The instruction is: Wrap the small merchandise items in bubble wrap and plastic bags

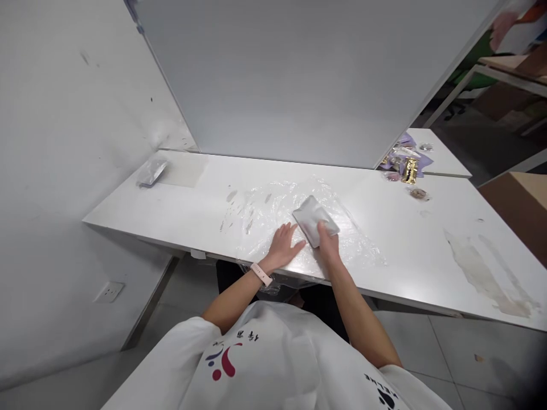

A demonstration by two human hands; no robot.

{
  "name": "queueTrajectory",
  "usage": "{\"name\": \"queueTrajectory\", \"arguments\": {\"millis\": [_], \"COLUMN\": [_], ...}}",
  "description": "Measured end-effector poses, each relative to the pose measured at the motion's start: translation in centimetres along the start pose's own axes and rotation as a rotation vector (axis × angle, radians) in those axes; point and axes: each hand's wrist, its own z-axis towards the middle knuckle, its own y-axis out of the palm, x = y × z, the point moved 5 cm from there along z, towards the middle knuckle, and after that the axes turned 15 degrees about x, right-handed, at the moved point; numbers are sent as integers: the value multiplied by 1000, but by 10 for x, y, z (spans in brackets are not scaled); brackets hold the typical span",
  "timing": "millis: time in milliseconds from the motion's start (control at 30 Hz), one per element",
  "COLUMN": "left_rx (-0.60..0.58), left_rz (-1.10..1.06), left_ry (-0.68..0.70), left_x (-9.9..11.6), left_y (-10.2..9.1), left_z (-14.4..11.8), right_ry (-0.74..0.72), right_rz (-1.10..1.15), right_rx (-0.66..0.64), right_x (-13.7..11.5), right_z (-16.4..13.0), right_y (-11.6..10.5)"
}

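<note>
My right hand (329,242) grips the near right edge of a silvery flat pouch (311,216), with the thumb on top. The pouch is tilted over a crumpled sheet of clear plastic film (273,199) spread on the white table. My left hand (282,245) lies flat on the film, fingers apart, its tips close to the pouch's left side. It holds nothing. A pink band circles the left wrist. The fingers of my right hand beneath the pouch are hidden.
A clear plastic packet (152,172) lies at the table's far left. Small wrapped items, including a gold packet (409,170), sit at the back right. A grey panel (273,80) rises behind the table (410,250). A cardboard box (519,210) stands at the right.
</note>
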Motion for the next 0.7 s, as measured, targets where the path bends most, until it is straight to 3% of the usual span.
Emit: {"name": "queueTrajectory", "arguments": {"millis": [100,167,333,433,500,567,633,700], "left_rx": [-98,-118,58,-17,14,238,592,911], "left_rz": [383,490,550,525,557,557,456,334], "left_ry": [257,288,77,-62,-149,-253,-327,-268], "left_x": [-14,-24,-36,-45,-53,-60,-61,-49], "left_y": [10,1,-45,-60,-79,-111,-145,-164], "left_z": [-12,-9,19,41,63,90,112,124], "right_ry": [229,295,350,371,372,335,254,120], "right_rz": [210,321,415,391,371,362,359,316], "right_rx": [162,201,248,311,366,401,426,490], "right_x": [5,4,-1,-4,-8,-14,-25,-39], "right_z": [17,29,49,59,70,86,108,133], "right_y": [-25,-42,-92,-120,-137,-151,-161,-167]}}
